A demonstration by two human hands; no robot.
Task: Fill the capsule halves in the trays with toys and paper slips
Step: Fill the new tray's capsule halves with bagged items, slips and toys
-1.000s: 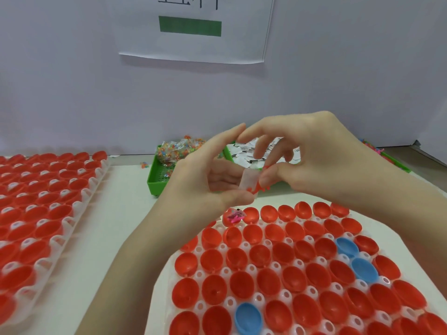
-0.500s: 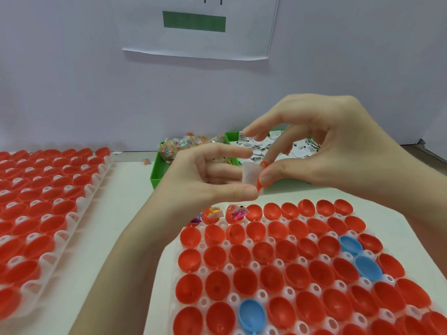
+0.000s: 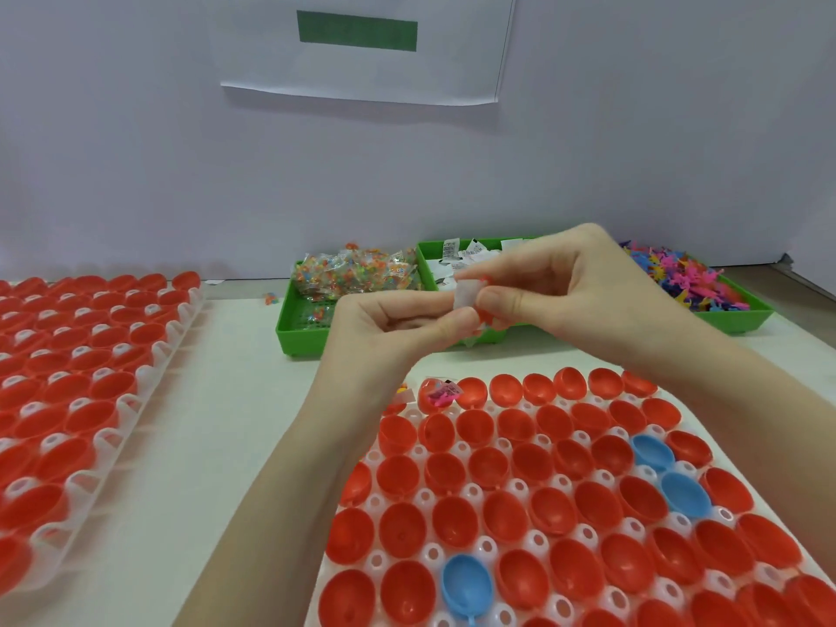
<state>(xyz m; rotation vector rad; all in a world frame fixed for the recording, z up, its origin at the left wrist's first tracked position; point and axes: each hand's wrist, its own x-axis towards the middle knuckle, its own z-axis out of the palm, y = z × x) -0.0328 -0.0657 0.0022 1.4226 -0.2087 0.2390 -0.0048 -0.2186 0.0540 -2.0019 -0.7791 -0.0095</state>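
Red capsule halves (image 3: 506, 513) (three blue)

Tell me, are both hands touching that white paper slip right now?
Touching. The head view shows the white paper slip pinched between the left hand thumb and fingers, with the right hand thumb pressed against its right edge.

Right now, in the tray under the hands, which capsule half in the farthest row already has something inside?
The red half at about, just right of the left wrist. It holds a pink toy and a paper slip; the halves to its right are empty.
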